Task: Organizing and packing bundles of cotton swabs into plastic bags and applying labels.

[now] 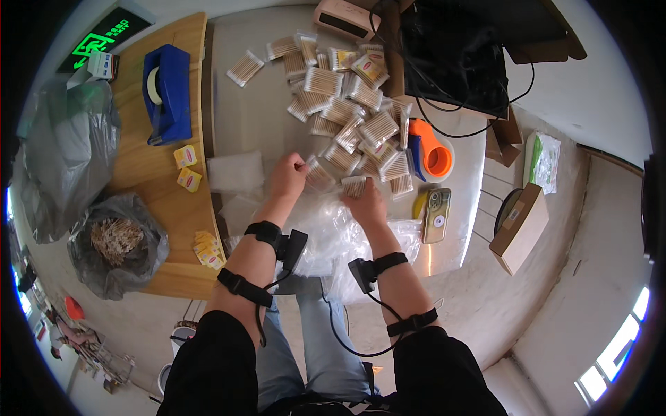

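My left hand [286, 179] is closed, its thumb and fingers pinched at the edge of a clear packet of cotton swabs [320, 176]. Between the fingers of my right hand [369, 206] is another packet of cotton swabs [353, 186], at the near edge of the pile. That pile of small clear swab packets [323, 82] spreads over the grey table beyond both hands. Some packets show a yellow and white card. Under my wrists lies a heap of clear plastic bags [326, 232], and a folded stack of white plastic film [236, 172] sits left of my left hand.
An orange tape dispenser [436, 156] and a phone [436, 216] lie at the right. On the wooden table to the left are a blue tape dispenser [168, 97] and yellow cards [207, 248]. A grey bag [149, 239] holds loose swabs. An open box [458, 62] with cables stands far right.
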The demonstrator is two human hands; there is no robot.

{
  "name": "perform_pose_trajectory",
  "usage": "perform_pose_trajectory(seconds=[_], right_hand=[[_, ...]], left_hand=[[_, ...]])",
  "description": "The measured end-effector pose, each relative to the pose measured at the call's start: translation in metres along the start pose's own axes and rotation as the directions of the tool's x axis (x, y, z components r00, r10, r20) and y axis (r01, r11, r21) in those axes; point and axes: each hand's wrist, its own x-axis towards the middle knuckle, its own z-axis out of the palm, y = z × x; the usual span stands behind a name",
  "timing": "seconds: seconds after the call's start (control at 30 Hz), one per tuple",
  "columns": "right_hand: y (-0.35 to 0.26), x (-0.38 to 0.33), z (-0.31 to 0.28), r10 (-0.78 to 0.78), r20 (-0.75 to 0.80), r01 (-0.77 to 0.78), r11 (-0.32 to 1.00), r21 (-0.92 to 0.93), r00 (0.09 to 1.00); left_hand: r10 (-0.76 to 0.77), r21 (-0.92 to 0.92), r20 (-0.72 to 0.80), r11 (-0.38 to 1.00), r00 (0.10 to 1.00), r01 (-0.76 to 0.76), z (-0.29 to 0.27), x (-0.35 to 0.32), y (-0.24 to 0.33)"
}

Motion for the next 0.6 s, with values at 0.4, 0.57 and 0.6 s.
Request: perform_pose_trajectory(seconds=[0.4, 0.57, 0.6], right_hand=[[0.03, 0.015, -0.011, 0.005, -0.006, -0.003, 0.961, 0.275, 1.0], [0.075, 0.025, -0.005, -0.01, 0.013, 0.002, 0.87, 0.493, 1.0], [0.084, 0.028, 0.0, -0.063, 0.143, -0.018, 0.864, 0.503, 0.988]], left_hand=[[-0.269, -0.688, -0.257, 0.725, 0.928, 0.02, -0.022, -0.006, 0.021], [-0.188, -0.562, 0.276, 0.764, 0.943, 0.317, -0.021, 0.004, 0.033], [-0.05, -0.212, 0.322, 0.969, 0.946, 0.123, -0.013, 0.008, 0.03]])
